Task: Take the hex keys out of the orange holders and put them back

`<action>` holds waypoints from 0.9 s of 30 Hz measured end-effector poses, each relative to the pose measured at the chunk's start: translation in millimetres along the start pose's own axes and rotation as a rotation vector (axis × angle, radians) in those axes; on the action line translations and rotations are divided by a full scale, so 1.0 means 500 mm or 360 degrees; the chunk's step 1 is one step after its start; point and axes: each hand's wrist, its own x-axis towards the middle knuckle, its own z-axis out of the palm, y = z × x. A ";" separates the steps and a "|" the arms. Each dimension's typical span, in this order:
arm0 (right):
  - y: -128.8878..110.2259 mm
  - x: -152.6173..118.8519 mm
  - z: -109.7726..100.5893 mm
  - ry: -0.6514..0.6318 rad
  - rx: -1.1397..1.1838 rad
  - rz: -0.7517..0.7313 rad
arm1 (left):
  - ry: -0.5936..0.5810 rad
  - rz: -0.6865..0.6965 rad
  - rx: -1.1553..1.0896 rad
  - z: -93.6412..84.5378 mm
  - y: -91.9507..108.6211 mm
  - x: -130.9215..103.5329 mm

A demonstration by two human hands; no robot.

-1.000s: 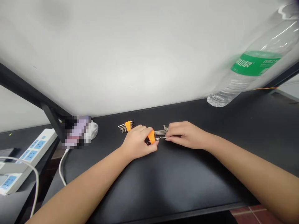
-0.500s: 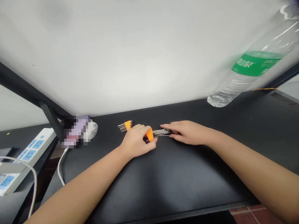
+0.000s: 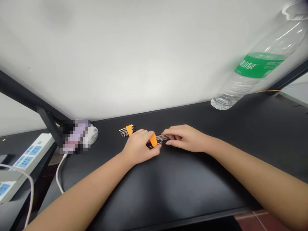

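Near the middle of the black table, my left hand grips an orange holder between thumb and fingers. Several metal hex keys run through the holder and point right. The fingers of my right hand close around the right ends of these keys, hiding their bends. A second orange holder with several hex keys lies on the table just behind and left of my left hand.
A large clear bottle with a green label stands at the back right by the wall. Left are a blurred object, a clear plastic item, a white cable and a power strip.
My right hand has moved slightly left and closed over the key ends, which showed before. The view has shifted a little. My left hand keeps its grip on the holder.
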 end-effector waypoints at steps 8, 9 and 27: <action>-0.037 0.003 0.022 -0.0113 0.0600 0.0172 | -0.0071 0.0129 -0.0022 0.001 0.009 0.002; -0.034 0.001 0.019 -0.0141 0.0634 0.0209 | -0.0080 0.0137 -0.0016 0.002 0.009 0.002; 0.039 -0.013 -0.056 -0.0306 0.0434 0.0952 | -0.0099 -0.0005 0.0013 0.003 -0.004 0.000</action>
